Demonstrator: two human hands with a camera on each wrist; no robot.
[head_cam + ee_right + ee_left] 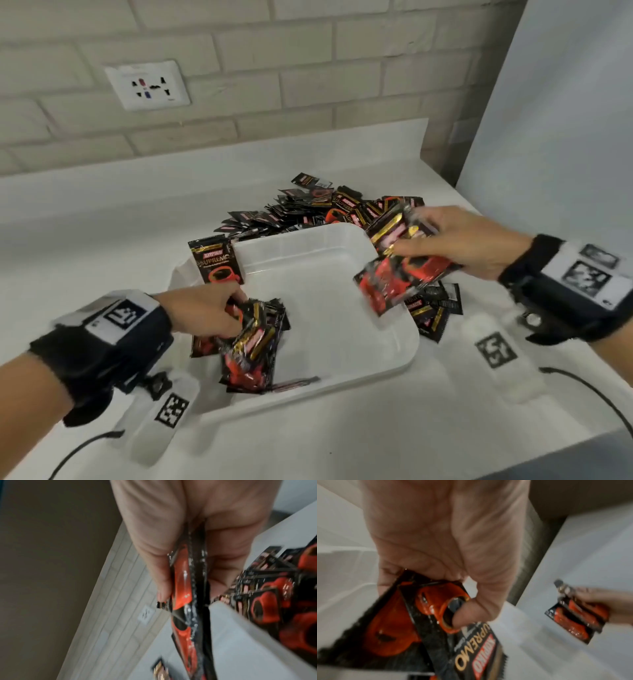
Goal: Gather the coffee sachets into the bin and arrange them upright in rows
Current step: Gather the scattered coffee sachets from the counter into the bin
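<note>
A white plastic bin (387, 363) sits on the counter. My left hand (205, 311) grips a bunch of black-and-red coffee sachets (253, 346) at the bin's near left corner; in the left wrist view the thumb pinches the sachets (436, 615). My right hand (459, 240) holds another bunch of sachets (400, 267) above the bin's right rim, seen edge-on as the held sachets (187, 601) in the right wrist view. One sachet (216, 260) stands upright against the bin's far left wall. A large heap of loose sachets (308, 209) lies behind the bin.
More sachets (435, 311) lie on the counter right of the bin. A wall socket (148, 85) is on the brick wall behind. A white panel (555, 120) rises at the right. Cables (596, 394) run along the near counter edge.
</note>
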